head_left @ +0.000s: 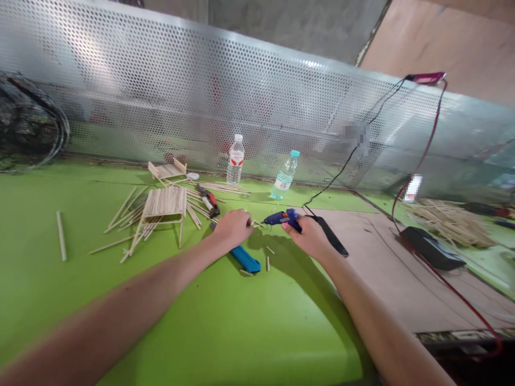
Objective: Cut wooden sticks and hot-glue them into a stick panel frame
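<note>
My right hand [310, 236] is wrapped round the handle of a blue hot glue gun [277, 218], its nozzle pointing left. My left hand [234, 228] is closed in a pinch, and the tip of a short wooden stick [257, 223] shows at its fingertips, close to the nozzle. Whether nozzle and stick touch is too small to tell. Under the left wrist lies a blue utility knife [246, 259]. Pruning shears [209, 201] with red and grey handles rest just beyond. Short stick offcuts [267, 263] lie on the green tabletop [209, 327] between my arms.
Left of my hands stands a small table-like frame of sticks [164, 202], with loose sticks [124, 217] around it. Behind it sits another stick piece [168, 170]. Two bottles [235, 161] [285, 177] stand near the perforated metal screen [169, 91]. Cables and a black box [430, 247] lie right.
</note>
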A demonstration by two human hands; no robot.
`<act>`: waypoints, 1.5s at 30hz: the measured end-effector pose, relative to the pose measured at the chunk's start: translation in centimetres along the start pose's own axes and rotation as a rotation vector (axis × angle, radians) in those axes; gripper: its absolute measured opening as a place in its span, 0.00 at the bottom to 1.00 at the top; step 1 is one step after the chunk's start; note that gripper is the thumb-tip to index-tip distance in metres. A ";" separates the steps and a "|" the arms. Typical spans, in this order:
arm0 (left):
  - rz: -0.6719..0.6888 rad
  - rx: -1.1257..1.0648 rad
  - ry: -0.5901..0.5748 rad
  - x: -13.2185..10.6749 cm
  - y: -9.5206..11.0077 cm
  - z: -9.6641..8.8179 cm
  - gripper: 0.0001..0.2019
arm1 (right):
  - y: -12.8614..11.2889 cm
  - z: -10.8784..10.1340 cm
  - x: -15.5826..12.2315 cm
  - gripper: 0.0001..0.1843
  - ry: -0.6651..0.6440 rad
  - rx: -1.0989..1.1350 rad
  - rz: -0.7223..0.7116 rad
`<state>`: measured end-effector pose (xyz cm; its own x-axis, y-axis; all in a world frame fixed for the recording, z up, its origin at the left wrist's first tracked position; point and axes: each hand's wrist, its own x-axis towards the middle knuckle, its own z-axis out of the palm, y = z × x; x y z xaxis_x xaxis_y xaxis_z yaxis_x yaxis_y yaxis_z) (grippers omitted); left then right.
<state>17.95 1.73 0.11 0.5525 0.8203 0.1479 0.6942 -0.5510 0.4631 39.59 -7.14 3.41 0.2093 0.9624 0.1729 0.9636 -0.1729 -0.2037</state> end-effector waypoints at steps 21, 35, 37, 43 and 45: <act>0.016 0.057 0.015 -0.1 0.1 -0.4 0.08 | -0.8 -0.2 -0.3 0.20 -0.026 -0.140 -0.033; 0.009 0.020 -0.006 0.0 -0.1 -0.1 0.09 | -0.4 -0.2 -0.3 0.21 -0.004 -0.105 -0.055; 0.018 0.023 0.003 0.1 -0.1 0.0 0.09 | -0.3 -0.2 -0.2 0.20 0.003 -0.104 -0.070; 0.010 0.012 0.004 0.1 -0.1 0.0 0.09 | 0.0 0.0 -0.2 0.19 0.026 -0.094 -0.119; 0.012 0.009 0.007 0.0 0.0 -0.1 0.09 | -0.1 -0.1 -0.2 0.20 0.020 -0.084 -0.132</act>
<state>17.89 1.79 0.20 0.5579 0.8145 0.1593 0.6914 -0.5623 0.4537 39.48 -7.37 3.50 0.0824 0.9737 0.2125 0.9934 -0.0630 -0.0963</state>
